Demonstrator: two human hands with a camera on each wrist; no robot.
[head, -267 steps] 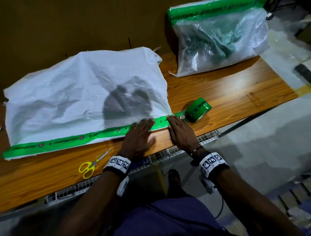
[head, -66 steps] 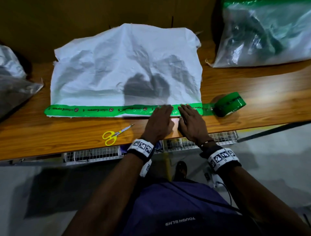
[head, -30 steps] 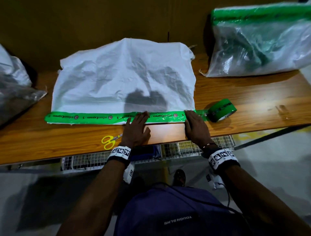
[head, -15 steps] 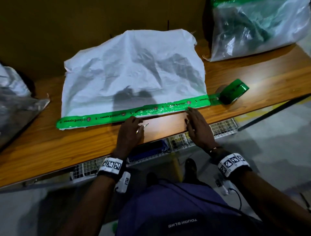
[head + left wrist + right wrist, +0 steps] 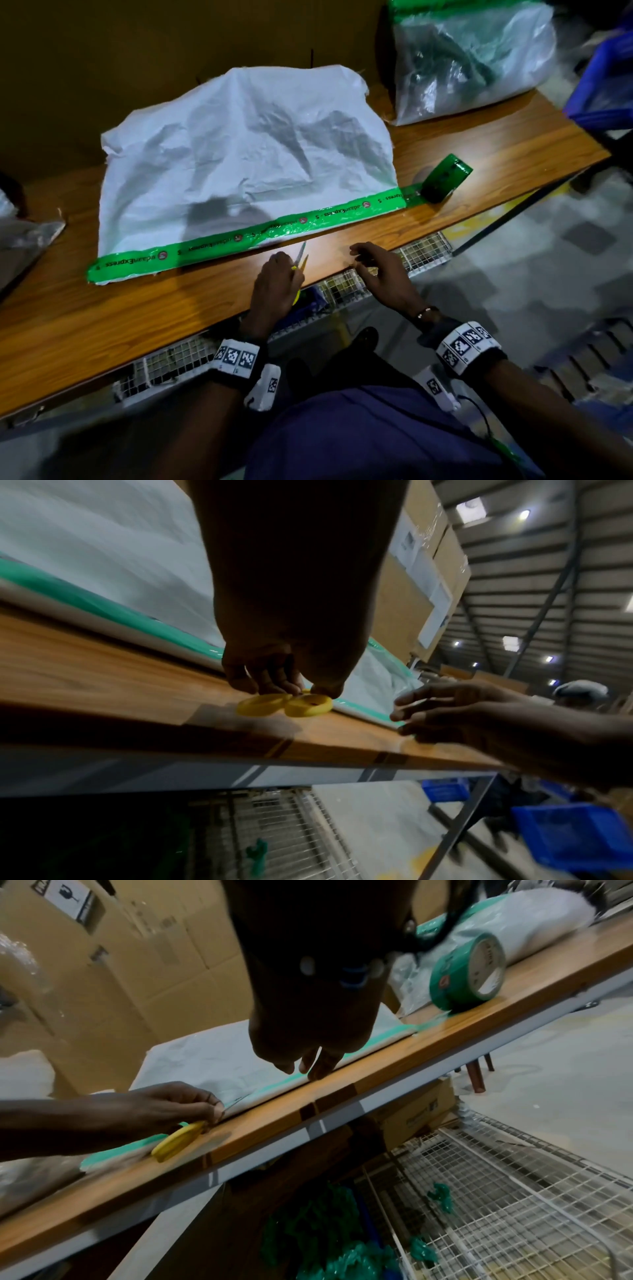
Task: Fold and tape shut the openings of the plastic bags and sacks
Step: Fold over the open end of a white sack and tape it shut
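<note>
A white woven sack (image 5: 246,154) lies flat on the wooden table (image 5: 102,325). A strip of green printed tape (image 5: 239,236) runs along its folded near edge and still joins the green tape roll (image 5: 445,178) standing at the sack's right. My left hand (image 5: 291,267) pinches yellow-handled scissors (image 5: 299,260) just in front of the strip, blades pointing at the tape. The yellow handles (image 5: 284,704) lie low over the wood. My right hand (image 5: 359,257) hovers beside them over the table edge, fingers loosely curled and holding nothing.
A clear bag (image 5: 472,58) with dark contents and a green-taped top stands at the back right. Another plastic bag (image 5: 24,236) lies at the left edge. Cardboard boxes (image 5: 137,51) wall off the back. A wire-mesh shelf (image 5: 342,284) hangs under the table, and a blue crate (image 5: 609,85) sits far right.
My left hand left the tape strip, slid left to the scissors and picked them up. My right hand lifted off the tape and drew back toward the table edge.
</note>
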